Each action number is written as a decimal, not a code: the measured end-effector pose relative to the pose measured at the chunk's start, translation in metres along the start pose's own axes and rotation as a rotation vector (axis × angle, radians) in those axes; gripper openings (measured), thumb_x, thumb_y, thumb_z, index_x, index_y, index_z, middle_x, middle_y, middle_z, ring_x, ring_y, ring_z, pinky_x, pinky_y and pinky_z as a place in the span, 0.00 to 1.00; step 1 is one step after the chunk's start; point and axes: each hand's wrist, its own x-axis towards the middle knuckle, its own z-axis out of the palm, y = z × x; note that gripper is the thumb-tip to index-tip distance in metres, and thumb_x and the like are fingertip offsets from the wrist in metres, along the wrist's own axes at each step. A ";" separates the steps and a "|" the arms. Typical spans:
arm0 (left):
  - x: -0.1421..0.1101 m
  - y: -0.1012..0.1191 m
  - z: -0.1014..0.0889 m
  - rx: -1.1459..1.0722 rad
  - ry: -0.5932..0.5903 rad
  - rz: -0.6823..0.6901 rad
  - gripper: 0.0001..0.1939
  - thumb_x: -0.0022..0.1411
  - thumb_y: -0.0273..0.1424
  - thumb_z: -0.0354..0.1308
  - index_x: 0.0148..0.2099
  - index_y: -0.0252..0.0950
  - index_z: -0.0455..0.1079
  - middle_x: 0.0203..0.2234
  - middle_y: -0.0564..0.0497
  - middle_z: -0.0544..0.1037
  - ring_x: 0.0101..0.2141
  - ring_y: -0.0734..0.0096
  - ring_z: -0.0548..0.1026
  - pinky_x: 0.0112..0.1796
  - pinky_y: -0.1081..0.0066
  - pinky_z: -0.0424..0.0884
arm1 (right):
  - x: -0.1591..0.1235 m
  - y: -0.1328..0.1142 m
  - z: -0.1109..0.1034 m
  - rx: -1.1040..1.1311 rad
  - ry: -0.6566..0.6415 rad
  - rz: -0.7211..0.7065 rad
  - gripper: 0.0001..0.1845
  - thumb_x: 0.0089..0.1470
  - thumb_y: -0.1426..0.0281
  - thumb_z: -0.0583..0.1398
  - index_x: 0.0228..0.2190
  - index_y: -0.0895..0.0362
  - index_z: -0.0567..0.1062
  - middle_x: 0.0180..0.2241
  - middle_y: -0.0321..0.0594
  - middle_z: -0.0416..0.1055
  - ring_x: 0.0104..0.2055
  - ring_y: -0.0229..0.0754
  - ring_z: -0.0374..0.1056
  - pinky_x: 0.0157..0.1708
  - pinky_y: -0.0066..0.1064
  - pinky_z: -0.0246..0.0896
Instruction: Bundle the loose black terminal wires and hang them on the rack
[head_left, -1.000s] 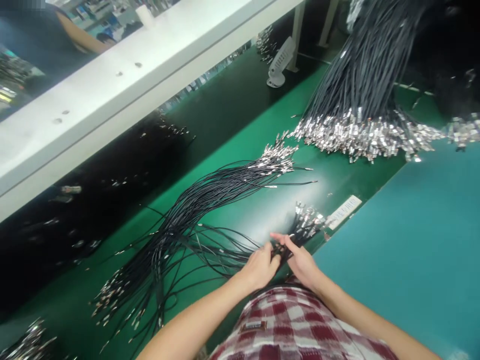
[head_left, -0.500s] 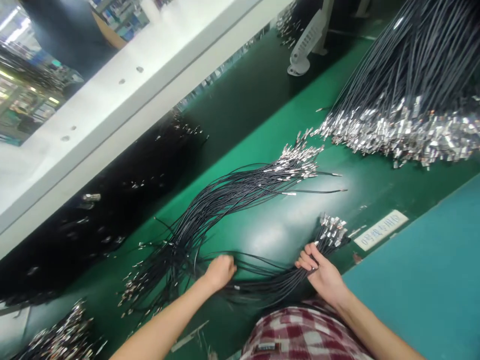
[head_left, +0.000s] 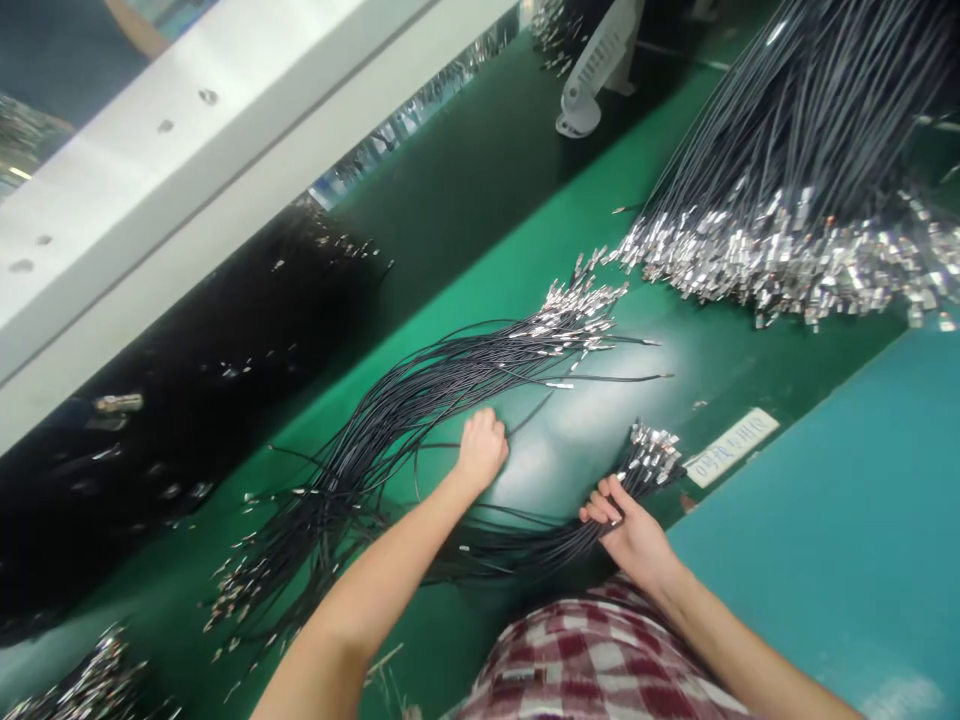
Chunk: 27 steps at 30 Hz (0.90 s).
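Hands: two — the left hand (head_left: 484,447) curled into a fist, the right hand (head_left: 626,525) with fingers and thumb closed round the held bundle (head_left: 559,550).
Left fist: one thin cable (head_left: 531,415) shows on both sides of it, seemingly gripped.
Held bundle: one, of black cables too many to count, gripped just below its metal ends (head_left: 652,455); the rest trails left over the green bench (head_left: 712,375).
Loose bundle (head_left: 397,400): one, lying on the bench beyond the held one — two strands (head_left: 626,378) poke out at its right end.
Big pile (head_left: 795,150): one, upper right, metal ends fanned along its lower edge.
Small pile (head_left: 97,680): one, lower left.
Sticker (head_left: 733,447): one, white, just right of the held bundle.
Beam (head_left: 187,170): one, white, four holes (head_left: 208,97) visible.
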 end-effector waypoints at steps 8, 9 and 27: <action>-0.089 0.045 0.033 -0.294 -0.302 0.095 0.07 0.64 0.27 0.48 0.43 0.36 0.66 0.38 0.44 0.77 0.40 0.59 0.75 0.42 0.64 0.66 | -0.002 0.006 -0.016 0.033 0.157 -0.023 0.20 0.40 0.63 0.74 0.35 0.57 0.77 0.25 0.32 0.66 0.22 0.31 0.59 0.26 0.28 0.65; -0.082 0.052 0.033 -0.362 -0.274 0.104 0.07 0.66 0.28 0.47 0.41 0.37 0.66 0.37 0.45 0.76 0.40 0.61 0.75 0.41 0.66 0.66 | -0.003 0.006 -0.015 0.038 0.150 -0.026 0.20 0.40 0.64 0.74 0.35 0.58 0.77 0.25 0.32 0.66 0.21 0.31 0.58 0.25 0.27 0.65; 0.021 -0.003 -0.003 -0.330 0.290 0.022 0.09 0.66 0.27 0.53 0.48 0.33 0.69 0.43 0.43 0.73 0.46 0.60 0.70 0.48 0.63 0.67 | -0.009 0.008 -0.021 -0.071 0.091 -0.044 0.19 0.39 0.58 0.73 0.20 0.57 0.73 0.31 0.39 0.75 0.39 0.43 0.70 0.44 0.36 0.68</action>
